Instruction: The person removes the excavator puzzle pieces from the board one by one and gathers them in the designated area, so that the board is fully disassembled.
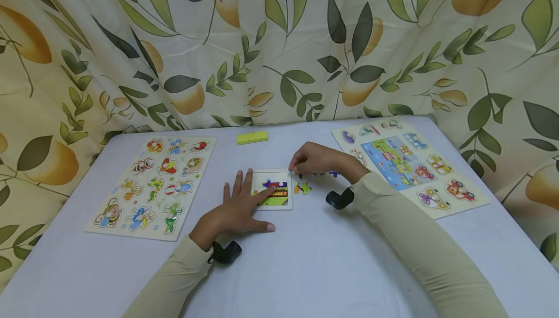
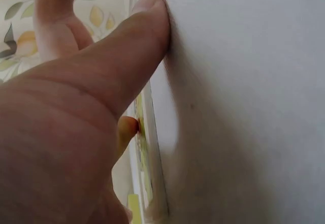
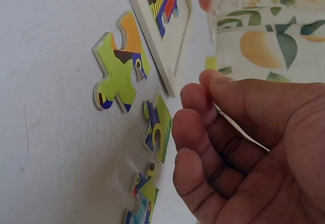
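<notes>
A small square puzzle tray with a pale frame holds several joined pieces of a vehicle picture. My left hand lies palm down with fingers spread, its index finger across the joined pieces and its thumb on the cloth below. At the tray's upper right corner is my right hand. Its fingers are curled, thumb tip against the index finger, and no piece shows between them in the right wrist view. A loose green and orange jigsaw piece lies beside the tray; more loose pieces lie past it, partly under the right hand.
To the left lies an insect picture board. A vehicle picture board lies right, under the right forearm's far side. A yellow block sits behind the tray. The white cloth ends at a leaf-patterned curtain.
</notes>
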Demonstrator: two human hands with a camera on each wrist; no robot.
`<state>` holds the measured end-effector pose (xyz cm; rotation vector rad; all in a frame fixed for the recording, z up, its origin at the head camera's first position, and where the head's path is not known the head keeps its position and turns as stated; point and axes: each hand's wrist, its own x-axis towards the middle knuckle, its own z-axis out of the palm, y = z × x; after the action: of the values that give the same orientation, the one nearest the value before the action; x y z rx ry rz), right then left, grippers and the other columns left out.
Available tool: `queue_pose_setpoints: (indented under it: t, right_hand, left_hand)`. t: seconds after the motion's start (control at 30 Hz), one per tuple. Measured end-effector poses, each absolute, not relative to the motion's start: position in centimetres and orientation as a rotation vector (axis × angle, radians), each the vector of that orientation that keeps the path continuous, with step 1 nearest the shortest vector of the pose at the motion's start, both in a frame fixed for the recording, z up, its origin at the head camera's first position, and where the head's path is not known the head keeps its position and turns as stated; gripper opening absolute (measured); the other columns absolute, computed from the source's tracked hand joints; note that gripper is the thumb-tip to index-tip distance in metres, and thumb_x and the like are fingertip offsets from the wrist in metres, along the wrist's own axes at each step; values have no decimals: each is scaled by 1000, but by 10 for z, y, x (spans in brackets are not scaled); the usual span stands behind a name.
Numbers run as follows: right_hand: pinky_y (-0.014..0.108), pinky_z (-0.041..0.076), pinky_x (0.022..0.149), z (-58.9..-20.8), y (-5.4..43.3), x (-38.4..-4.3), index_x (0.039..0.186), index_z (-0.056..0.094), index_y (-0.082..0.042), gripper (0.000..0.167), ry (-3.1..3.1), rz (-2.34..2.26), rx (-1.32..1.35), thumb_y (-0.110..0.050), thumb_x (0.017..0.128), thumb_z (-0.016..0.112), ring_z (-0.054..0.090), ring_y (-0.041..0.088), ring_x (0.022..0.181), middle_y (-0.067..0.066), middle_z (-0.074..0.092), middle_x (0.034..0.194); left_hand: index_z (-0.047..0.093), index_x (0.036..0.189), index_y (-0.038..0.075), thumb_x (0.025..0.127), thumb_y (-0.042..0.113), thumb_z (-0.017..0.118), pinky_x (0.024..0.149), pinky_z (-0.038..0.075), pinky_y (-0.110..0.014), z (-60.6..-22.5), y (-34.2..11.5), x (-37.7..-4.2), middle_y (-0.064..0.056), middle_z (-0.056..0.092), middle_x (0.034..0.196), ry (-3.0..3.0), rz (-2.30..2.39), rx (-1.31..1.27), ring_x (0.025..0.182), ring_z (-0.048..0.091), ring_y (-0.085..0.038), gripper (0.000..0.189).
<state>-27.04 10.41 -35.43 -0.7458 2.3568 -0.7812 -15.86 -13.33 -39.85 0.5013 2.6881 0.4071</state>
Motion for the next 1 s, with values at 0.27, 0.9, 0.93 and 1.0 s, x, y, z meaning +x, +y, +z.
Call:
queue_pose_setpoints:
  t: [0.27, 0.9, 0.93, 1.0]
  right_hand:
    - [27, 44, 61, -361, 99, -275, 107, 72, -3, 19, 2360, -816, -783, -6, 97, 55, 53, 16, 68, 6, 61, 75]
    - [29, 46, 72, -358, 73, -268, 114, 71, -4, 24, 2339, -834, -757, -16, 99, 57, 56, 17, 79, 2, 69, 92]
    - [29, 46, 72, -358, 72, -268, 114, 71, -4, 24, 2341, -832, -766, -16, 99, 57, 56, 17, 79, 2, 69, 92]
    - [29, 46, 71, -359, 69, -267, 114, 71, -5, 24, 2350, -829, -769, -16, 98, 57, 55, 17, 79, 2, 68, 92]
  left_hand:
    - [26, 154, 35, 80, 66, 65, 106, -11, -66, -395, -124, -155, -17, -10, 160, 2706, 427, 565, 142, -23, -38, 89]
    - [15, 155, 41, 81, 69, 61, 106, -6, -67, -396, -119, -154, -18, -15, 159, 2636, 319, 543, 141, -23, -40, 91]
    - [16, 155, 41, 81, 69, 61, 106, -7, -67, -395, -119, -153, -18, -15, 159, 2632, 320, 542, 141, -23, -40, 91]
    - [17, 155, 41, 82, 69, 61, 106, -7, -67, -394, -119, -153, -18, -15, 159, 2629, 318, 542, 141, -23, -40, 89]
